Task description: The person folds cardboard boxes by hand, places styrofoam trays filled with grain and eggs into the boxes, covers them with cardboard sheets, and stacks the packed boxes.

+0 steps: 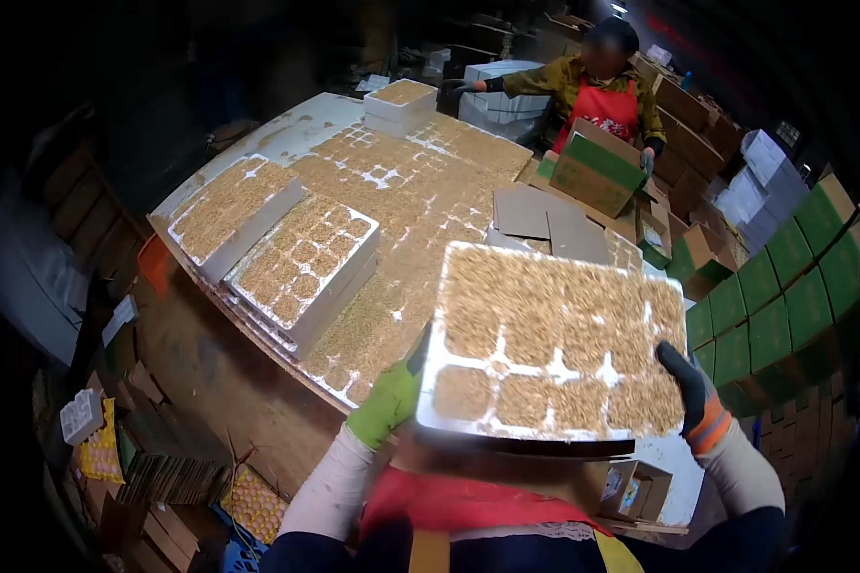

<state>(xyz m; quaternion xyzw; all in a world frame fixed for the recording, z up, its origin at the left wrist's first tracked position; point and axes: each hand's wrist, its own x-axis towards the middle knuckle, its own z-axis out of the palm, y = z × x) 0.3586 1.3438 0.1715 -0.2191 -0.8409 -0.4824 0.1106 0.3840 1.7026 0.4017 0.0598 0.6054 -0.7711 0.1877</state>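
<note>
A white foam tray (500, 359), its round compartments filled with loose tan husk-like bits, is held up in front of my body, near side low. At its left edge is my left hand (388, 406) in a green glove, gripping the side with the fingertips hidden behind it. My right hand (688, 382), in a dark glove with an orange cuff, clasps the right edge, its thumb on top. The tray's underside and the fingers beneath it are out of sight. Below the tray, part of a brown cardboard box (506, 465) shows.
Stacked foam trays (339, 298) stand on the husk-strewn table (306, 122). Grey cardboard sheets (521, 212) lie beyond my tray. Across the table, a co-worker in a red apron (602, 113) holds a green-and-brown box (597, 172). Green cartons (784, 310) are piled at right; egg trays (255, 504) sit lower left.
</note>
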